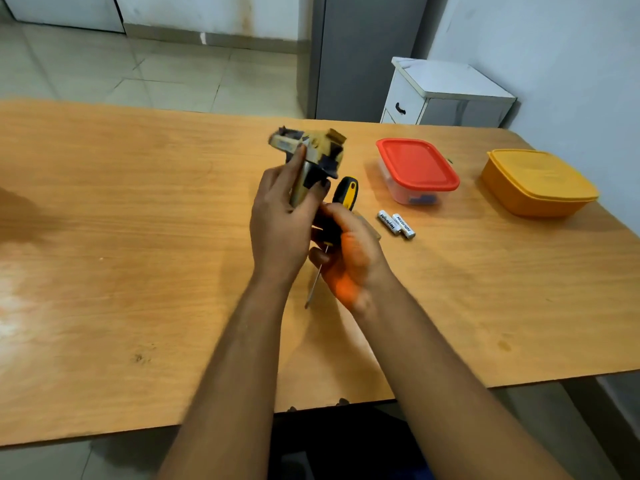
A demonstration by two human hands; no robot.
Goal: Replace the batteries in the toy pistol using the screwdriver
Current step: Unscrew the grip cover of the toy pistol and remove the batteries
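Head view: left hand (277, 220) grips blurred toy pistol (310, 157); right hand (349, 261) grips screwdriver (337, 209), tip seemingly blurred.

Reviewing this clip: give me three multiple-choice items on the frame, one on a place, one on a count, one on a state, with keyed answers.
1. Where do the loose silver-and-black batteries lie?
A. On the wooden table, near the clear red-lidded container
B. Inside the orange lidded tub
C. On the floor

2. How many loose batteries show?
A. One
B. Two
C. Four

3. What does the right hand hold?
A. Nothing
B. A battery
C. The yellow-and-black-handled screwdriver

Answers: 1 A, they lie on the tabletop beside it; 2 B, a pair side by side; 3 C, fingers curl round its handle while the left hand grips the yellow-and-black toy pistol.
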